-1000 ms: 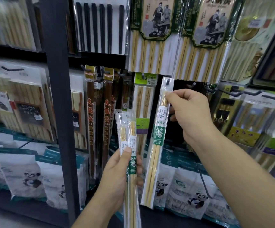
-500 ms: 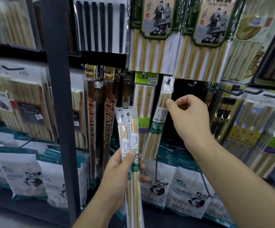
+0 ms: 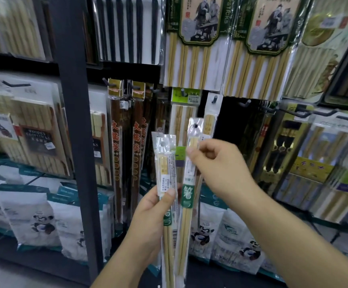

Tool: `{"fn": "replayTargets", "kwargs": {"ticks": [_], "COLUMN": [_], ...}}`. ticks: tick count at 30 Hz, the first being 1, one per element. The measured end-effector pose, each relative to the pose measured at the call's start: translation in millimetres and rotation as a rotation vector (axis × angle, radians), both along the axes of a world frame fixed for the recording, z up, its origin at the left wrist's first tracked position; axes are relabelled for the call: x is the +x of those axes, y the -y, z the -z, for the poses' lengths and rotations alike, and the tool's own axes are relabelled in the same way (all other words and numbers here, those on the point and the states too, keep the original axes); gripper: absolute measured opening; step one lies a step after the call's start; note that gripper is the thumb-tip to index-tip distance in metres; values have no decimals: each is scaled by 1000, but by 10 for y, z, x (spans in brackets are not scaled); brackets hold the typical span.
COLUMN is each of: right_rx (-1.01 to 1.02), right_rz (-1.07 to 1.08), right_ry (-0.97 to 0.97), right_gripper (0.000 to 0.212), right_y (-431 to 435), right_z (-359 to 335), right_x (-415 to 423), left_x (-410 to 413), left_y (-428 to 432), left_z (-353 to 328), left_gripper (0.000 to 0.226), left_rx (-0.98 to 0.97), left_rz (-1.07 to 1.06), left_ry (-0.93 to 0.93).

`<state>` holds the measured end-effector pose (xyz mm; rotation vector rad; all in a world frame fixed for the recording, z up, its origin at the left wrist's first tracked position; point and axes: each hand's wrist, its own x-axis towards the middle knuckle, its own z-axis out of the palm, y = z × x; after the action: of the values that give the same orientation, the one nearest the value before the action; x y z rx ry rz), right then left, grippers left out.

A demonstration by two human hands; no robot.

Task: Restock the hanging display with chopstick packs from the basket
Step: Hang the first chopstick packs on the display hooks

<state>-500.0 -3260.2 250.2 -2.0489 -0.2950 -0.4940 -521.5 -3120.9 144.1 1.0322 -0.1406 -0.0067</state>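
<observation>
Chopstick pack (image 3: 186, 196), pale bamboo in a slim clear green-labelled sleeve, light, stiff, probably slick, is pinched near its punched top by the right hand (image 3: 216, 163) below the black metal peg (image 3: 214, 99); the left hand (image 3: 150, 221) grips perhaps two spare packs (image 3: 164, 163).

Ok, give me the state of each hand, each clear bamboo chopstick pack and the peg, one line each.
Left hand: gripping the left clear-sleeved bamboo chopstick pack, unhung.
Right hand: pinching the right clear-sleeved bamboo chopstick pack near its top, unhung.
Rear clear-sleeved bamboo chopstick pack: hanging on the dark metal peg.
</observation>
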Motion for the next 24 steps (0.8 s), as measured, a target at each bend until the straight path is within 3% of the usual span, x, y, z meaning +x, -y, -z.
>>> {"fn": "replayTargets", "kwargs": {"ticks": [5, 13, 20, 24], "right_rx": [150, 272, 121, 26], "right_rz": [47, 67, 119, 237], "right_ry": [148, -25, 18, 30], "right_gripper": [38, 48, 55, 48], "right_y": [100, 159, 196, 231], "right_z": [-348, -359, -299, -185], "right_x": [45, 168, 211, 185], "left_x": [42, 42, 62, 79], "left_y": [-42, -34, -20, -41], "left_z": [33, 37, 65, 97], "left_gripper": [26, 20, 31, 26], "left_rx": [14, -10, 104, 2], "left_rz": [-66, -1, -28, 26], "left_ry": [-61, -70, -28, -99]}}
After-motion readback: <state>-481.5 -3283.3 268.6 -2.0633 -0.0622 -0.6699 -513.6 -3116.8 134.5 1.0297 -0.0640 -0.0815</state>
